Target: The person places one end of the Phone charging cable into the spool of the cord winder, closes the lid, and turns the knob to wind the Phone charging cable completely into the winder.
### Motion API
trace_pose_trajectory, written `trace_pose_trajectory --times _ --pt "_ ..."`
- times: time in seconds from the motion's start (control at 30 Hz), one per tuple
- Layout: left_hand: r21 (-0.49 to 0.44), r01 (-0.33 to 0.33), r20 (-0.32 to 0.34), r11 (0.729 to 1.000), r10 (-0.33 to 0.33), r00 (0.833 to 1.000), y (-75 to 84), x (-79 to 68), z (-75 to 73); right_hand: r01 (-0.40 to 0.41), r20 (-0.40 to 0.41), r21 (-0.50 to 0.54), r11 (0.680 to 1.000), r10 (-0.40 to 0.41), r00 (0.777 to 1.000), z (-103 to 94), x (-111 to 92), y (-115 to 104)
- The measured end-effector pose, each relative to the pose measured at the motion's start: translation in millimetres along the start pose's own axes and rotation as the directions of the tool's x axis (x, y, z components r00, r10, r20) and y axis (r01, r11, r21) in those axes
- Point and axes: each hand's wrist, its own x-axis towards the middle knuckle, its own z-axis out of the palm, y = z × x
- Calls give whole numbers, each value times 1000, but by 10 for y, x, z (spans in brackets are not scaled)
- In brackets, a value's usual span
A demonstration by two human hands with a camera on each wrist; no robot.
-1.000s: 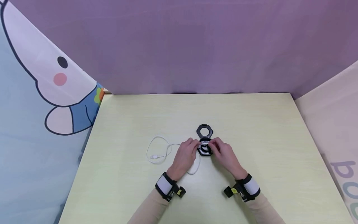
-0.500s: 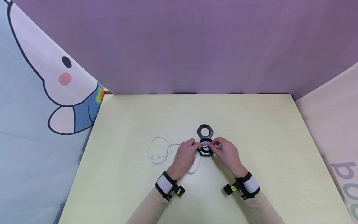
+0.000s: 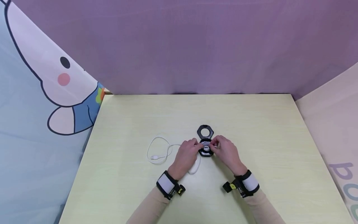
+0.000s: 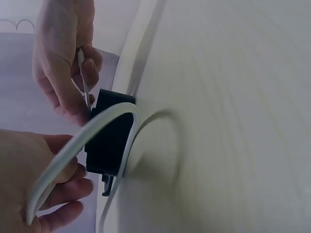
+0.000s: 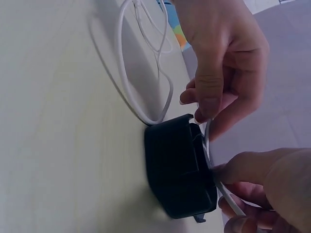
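Note:
A black hexagonal case (image 3: 206,154) sits on the table with its lid (image 3: 199,132), a ring with a round hole, folded back behind it. Over the case's mouth a white USB cable (image 5: 226,195) is stretched between both hands. My left hand (image 3: 184,157) pinches it at the case's left side. On the right side, my right hand (image 3: 227,155) pinches it between thumb and fingers, and an end pokes out past the fingers. Something pale lies inside the case, partly hidden by the fingers. In the left wrist view, a cable loop (image 4: 80,138) arches in front of the case (image 4: 108,148).
Left of the hands, the remaining cable lies in a loose loop with its USB plug (image 3: 154,157) on the pale wooden table (image 3: 251,124). A purple curtain (image 3: 195,46) hangs behind the table's far edge. Patterned cloths hang at both sides.
A stretch of cable has come into view between the hands, its end showing past my right fingers. Both hands have shifted only slightly over the case.

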Motion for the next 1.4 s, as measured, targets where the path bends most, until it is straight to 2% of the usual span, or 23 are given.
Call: trace_pose_trajectory --times 0.1,0.3,0.57,0.7,0.87,1.0,1.23,1.4 --pt "48 -24 7 999 23 1000 15 21 4 16 0 15 1000 -16 1000 -5 19 4" --pt "109 -31 22 994 29 999 34 35 -7 37 27 50 998 -39 999 -14 44 21" --pt "139 -38 44 990 32 999 36 42 -41 -70 175 122 990 47 983 -55 104 45" --pt "143 -29 61 989 21 998 30 43 -35 -138 262 177 974 89 961 -80 151 63" --pt "140 -18 69 990 9 998 24 39 -19 -264 377 279 923 147 914 -106 197 103" --pt "129 -8 72 992 -1 997 27 38 -13 -313 404 285 906 182 896 -115 198 167" --pt "40 1 70 999 -4 998 17 58 -14 -372 419 293 881 232 878 -111 180 249" --pt "-25 31 99 999 -28 995 5 58 -11 -451 429 273 849 312 848 -105 138 295"
